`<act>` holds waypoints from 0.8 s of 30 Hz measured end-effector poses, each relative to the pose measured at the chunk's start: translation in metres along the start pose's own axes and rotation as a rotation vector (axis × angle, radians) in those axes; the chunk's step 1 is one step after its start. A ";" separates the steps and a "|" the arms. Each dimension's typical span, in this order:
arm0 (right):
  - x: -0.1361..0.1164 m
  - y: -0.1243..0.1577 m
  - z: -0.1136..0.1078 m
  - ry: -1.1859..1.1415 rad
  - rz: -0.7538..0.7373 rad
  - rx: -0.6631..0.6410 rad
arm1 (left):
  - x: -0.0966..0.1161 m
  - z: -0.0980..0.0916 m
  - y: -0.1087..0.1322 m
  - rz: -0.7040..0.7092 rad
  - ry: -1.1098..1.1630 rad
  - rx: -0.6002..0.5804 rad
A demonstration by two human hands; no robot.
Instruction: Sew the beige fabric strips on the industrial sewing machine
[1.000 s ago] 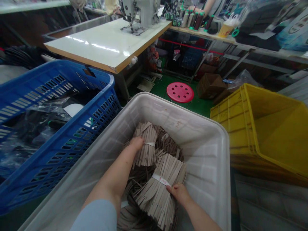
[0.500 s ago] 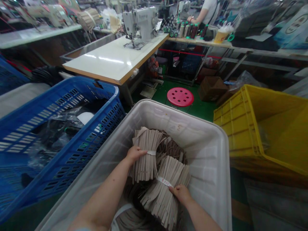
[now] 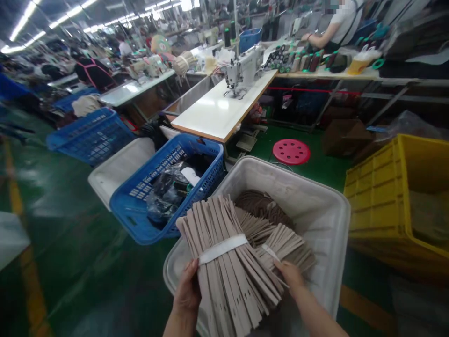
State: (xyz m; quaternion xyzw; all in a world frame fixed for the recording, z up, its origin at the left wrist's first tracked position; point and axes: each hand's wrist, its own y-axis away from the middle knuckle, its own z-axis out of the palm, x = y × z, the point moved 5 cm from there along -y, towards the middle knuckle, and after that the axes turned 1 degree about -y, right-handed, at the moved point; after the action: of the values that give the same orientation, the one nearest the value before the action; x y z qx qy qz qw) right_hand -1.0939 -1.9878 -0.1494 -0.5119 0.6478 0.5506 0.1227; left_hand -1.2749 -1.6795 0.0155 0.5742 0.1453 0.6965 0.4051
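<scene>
My left hand [image 3: 188, 289] is closed on the side of a large bundle of beige strips [image 3: 228, 276], bound across the middle by a white band [image 3: 224, 248]. The bundle is raised close to me, above the bin's near side. Farther in, my right hand [image 3: 292, 277] pinches a second strip bundle [image 3: 286, 241] at its white band, its fingertips partly hidden. The pale plastic bin [image 3: 338, 206] lies around and below both bundles. Deeper inside it rests a heap of darker brown strips [image 3: 259, 206].
A blue basket [image 3: 206, 152] with plastic-wrapped items stands left of the bin, and a yellow crate [image 3: 377, 187] stands right. Beyond are a red stool [image 3: 292, 151] and a sewing machine [image 3: 243, 70] on a white table [image 3: 206, 114]. A person [image 3: 336, 28] works behind.
My left hand has lifted its bundle up and toward me. My right hand still grips the other bundle, which has shifted right. The view has swung left and up.
</scene>
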 end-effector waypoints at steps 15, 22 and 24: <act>-0.157 0.190 -0.160 -0.452 -0.026 0.233 | 0.157 0.039 0.118 0.193 0.078 -0.187; -0.162 0.243 -0.204 -0.736 0.039 0.294 | 0.209 -0.071 0.201 0.389 -0.017 0.035; -0.159 0.254 -0.214 -0.747 0.032 0.287 | 0.213 -0.118 0.228 0.377 -0.036 0.155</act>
State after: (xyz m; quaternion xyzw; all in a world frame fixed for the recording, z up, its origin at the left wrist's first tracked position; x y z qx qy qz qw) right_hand -1.1392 -2.1159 0.1928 -0.2439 0.6370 0.6046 0.4114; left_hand -1.4768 -1.6359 0.2780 0.6330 0.0811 0.7364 0.2248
